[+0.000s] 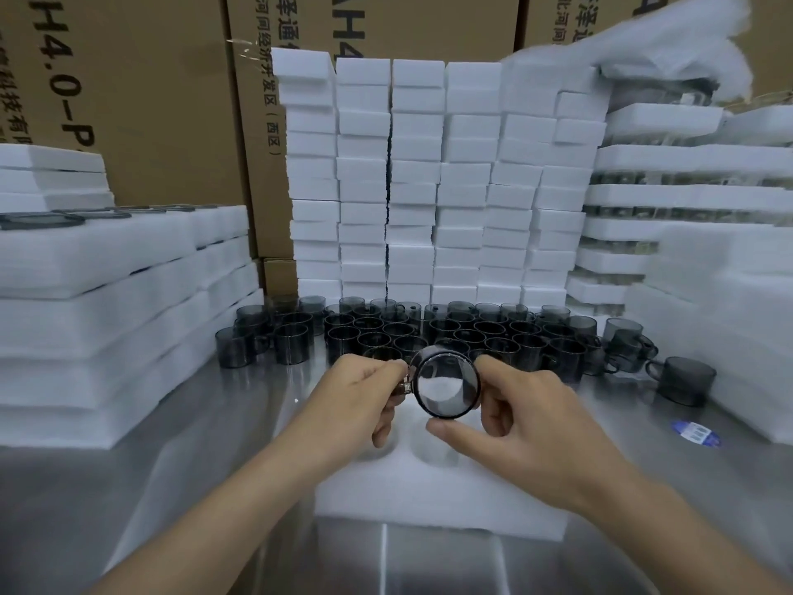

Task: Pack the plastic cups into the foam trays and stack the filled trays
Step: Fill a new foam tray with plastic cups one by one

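One foam tray (429, 496) lies nearest | just above it, left hand (364, 392) pinches the handle of a cup (446, 386), right hand (528, 418) clasps its rim | step: loading | next: lower it squarely into a pocket | beyond: loose cups (429, 332)

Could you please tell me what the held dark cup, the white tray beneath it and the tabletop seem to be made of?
The smoky grey see-through cup: likely glossy plastic, since white shows through its base. The white rectangular tray: soft matte foam, judging by its fuzzy edges. The grey tabletop: probably brushed stainless steel, given its blurred reflections.
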`<control>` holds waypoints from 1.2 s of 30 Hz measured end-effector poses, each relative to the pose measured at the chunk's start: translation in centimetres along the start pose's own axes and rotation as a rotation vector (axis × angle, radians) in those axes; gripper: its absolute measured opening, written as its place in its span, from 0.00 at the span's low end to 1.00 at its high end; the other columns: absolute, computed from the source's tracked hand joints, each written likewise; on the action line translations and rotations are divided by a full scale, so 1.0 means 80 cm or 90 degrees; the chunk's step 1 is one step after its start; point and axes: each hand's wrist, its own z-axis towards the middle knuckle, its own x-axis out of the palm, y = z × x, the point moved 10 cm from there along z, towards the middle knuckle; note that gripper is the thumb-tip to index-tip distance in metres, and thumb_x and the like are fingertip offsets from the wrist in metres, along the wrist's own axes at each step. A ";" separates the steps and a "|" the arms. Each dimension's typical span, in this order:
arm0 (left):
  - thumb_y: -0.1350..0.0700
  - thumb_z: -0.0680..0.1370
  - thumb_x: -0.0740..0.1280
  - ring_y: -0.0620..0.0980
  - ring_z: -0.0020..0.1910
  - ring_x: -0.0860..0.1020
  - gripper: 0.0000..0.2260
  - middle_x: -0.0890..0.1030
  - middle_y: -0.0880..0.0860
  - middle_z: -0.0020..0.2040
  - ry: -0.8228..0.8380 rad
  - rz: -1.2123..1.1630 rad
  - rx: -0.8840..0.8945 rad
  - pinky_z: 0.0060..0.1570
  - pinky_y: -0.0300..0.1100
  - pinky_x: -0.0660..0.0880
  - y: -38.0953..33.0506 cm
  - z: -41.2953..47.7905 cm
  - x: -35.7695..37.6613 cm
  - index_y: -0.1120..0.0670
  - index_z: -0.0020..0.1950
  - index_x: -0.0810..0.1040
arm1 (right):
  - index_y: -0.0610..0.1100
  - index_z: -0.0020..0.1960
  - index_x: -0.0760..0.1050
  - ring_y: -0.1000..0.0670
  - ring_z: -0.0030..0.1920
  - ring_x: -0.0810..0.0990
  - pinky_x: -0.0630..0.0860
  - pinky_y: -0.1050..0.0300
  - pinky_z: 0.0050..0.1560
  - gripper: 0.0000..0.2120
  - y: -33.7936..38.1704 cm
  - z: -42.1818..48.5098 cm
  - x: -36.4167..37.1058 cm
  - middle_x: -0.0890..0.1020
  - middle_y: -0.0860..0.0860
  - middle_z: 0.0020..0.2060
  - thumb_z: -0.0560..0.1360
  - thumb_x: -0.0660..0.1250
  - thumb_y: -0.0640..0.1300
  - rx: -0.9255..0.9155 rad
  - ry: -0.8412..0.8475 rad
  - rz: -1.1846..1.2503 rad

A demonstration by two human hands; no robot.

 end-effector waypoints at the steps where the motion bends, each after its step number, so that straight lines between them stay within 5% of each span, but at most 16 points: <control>1: 0.55 0.87 0.60 0.51 0.27 0.60 0.24 0.61 0.50 0.28 -0.007 0.000 -0.001 0.27 0.41 0.65 0.001 0.000 0.000 0.55 0.32 0.58 | 0.57 0.39 0.68 0.55 0.36 0.79 0.68 0.60 0.34 0.25 0.001 0.000 0.001 0.79 0.60 0.35 0.70 0.63 0.79 -0.001 0.009 -0.016; 5: 0.51 0.88 0.56 0.53 0.30 0.57 0.25 0.60 0.50 0.28 -0.006 0.022 0.007 0.32 0.51 0.57 0.007 -0.001 0.005 0.51 0.32 0.56 | 0.52 0.38 0.71 0.54 0.35 0.77 0.66 0.60 0.34 0.30 0.001 0.000 0.005 0.78 0.60 0.33 0.70 0.61 0.79 0.002 0.028 -0.025; 9: 0.48 0.89 0.55 0.52 0.28 0.61 0.27 0.64 0.50 0.27 -0.012 0.063 0.026 0.33 0.48 0.61 0.010 0.000 0.003 0.56 0.31 0.59 | 0.51 0.37 0.71 0.54 0.35 0.77 0.65 0.60 0.34 0.30 0.001 -0.001 0.004 0.79 0.59 0.33 0.70 0.62 0.79 0.005 0.023 -0.029; 14: 0.45 0.88 0.55 0.52 0.25 0.68 0.28 0.67 0.49 0.27 -0.040 0.077 0.029 0.32 0.46 0.66 0.012 0.001 0.000 0.56 0.31 0.63 | 0.63 0.41 0.68 0.55 0.36 0.79 0.66 0.58 0.34 0.22 -0.001 -0.003 0.001 0.80 0.60 0.36 0.70 0.61 0.81 0.013 0.002 -0.019; 25: 0.40 0.87 0.56 0.48 0.28 0.75 0.24 0.74 0.46 0.30 -0.061 0.081 0.119 0.36 0.52 0.76 0.002 -0.001 -0.005 0.52 0.38 0.74 | 0.66 0.69 0.65 0.58 0.38 0.81 0.73 0.55 0.38 0.35 -0.005 0.001 0.005 0.82 0.61 0.38 0.68 0.62 0.82 0.003 -0.017 0.036; 31: 0.41 0.87 0.60 0.44 0.41 0.84 0.10 0.82 0.42 0.48 -0.126 0.107 0.160 0.39 0.29 0.71 -0.012 -0.010 -0.013 0.42 0.50 0.77 | 0.64 0.67 0.67 0.54 0.35 0.79 0.76 0.53 0.35 0.29 -0.003 -0.001 -0.006 0.79 0.59 0.35 0.71 0.75 0.65 -0.024 -0.094 0.016; 36: 0.41 0.86 0.62 0.44 0.49 0.84 0.08 0.82 0.40 0.54 -0.097 0.104 0.156 0.44 0.28 0.71 -0.020 -0.017 -0.005 0.38 0.54 0.80 | 0.64 0.67 0.70 0.56 0.38 0.76 0.69 0.62 0.36 0.29 0.000 -0.003 -0.015 0.75 0.64 0.38 0.71 0.78 0.59 -0.055 -0.144 -0.017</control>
